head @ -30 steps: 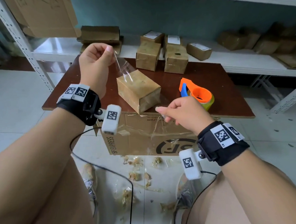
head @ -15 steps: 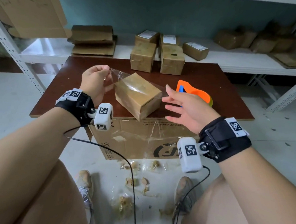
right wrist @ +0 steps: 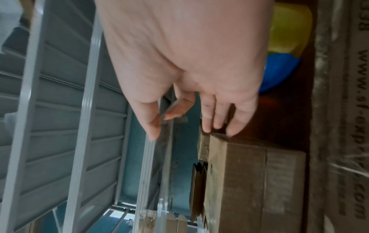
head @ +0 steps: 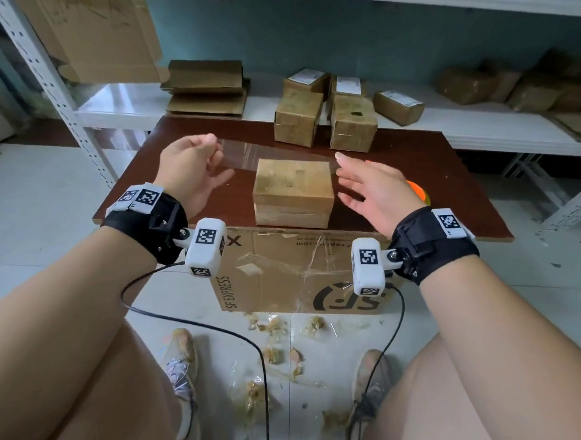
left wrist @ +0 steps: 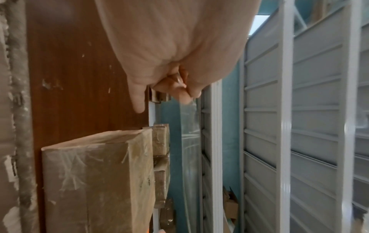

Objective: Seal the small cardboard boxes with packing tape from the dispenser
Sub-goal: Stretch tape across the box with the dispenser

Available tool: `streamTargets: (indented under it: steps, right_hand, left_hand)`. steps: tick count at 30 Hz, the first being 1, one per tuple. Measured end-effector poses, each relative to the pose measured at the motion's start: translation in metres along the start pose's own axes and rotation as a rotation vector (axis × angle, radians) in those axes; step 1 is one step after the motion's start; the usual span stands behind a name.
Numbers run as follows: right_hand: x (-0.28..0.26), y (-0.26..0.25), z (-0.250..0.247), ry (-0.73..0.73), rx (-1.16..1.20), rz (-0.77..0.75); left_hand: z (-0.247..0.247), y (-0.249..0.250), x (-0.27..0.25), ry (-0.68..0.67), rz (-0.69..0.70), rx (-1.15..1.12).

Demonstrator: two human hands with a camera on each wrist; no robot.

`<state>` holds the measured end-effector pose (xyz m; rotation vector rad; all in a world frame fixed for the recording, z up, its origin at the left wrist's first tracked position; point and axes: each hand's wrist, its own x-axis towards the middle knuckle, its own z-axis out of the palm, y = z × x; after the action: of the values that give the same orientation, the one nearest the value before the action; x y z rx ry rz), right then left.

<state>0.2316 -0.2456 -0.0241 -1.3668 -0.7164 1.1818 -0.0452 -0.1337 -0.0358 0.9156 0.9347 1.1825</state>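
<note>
A small cardboard box [head: 292, 189] sits square to me at the front middle of the brown table [head: 452, 181]. A clear tape strip [head: 272, 156] stretches level just above the box's far edge. My left hand [head: 197, 168] pinches the strip's left end between thumb and fingers [left wrist: 175, 88]. My right hand [head: 368, 187] pinches the right end between thumb and index finger [right wrist: 175, 110], while its other fingers [right wrist: 219, 119] reach straight to the box's corner [right wrist: 239, 173]. The orange tape dispenser [head: 418, 193] lies behind the right hand, mostly hidden.
Two more small boxes [head: 297, 119] [head: 353, 125] stand at the table's far edge. The white shelf [head: 489, 126] behind holds flattened cardboard [head: 205, 87] and several labelled boxes. A large SF Express carton [head: 300, 270] sits under the table's front; tape scraps litter the floor.
The left hand came down from high up, laying the strip level. The right hand moved from the table's front edge to the box's right side. The box now sits square instead of angled.
</note>
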Motion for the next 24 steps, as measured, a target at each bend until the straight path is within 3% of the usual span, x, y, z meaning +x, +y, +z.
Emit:
streamTargets:
  steps: [5,10,14,20,24]
  right_hand:
    - [-0.008,-0.002,-0.003,-0.048,-0.247,-0.139]
    - [-0.001,0.000,-0.020,0.158,-0.633,-0.338]
    - [0.005,-0.003,-0.024,0.150,-0.447,-0.284]
    - [0.016,-0.003,-0.024,0.166,-0.304,-0.223]
    - [0.025,-0.002,-0.016,0.167,-0.251,-0.229]
  left_hand:
    - [-0.008,0.015,-0.018,0.044,0.227,-0.010]
    - [-0.007,0.013,-0.022,0.029,0.338,0.105]
    - [-0.005,0.008,-0.015,0.078,0.356,0.114]
    - [0.004,-0.004,-0.001,0.119,0.179,0.137]
    - [0.011,-0.013,0.007,0.269,0.258,0.276]
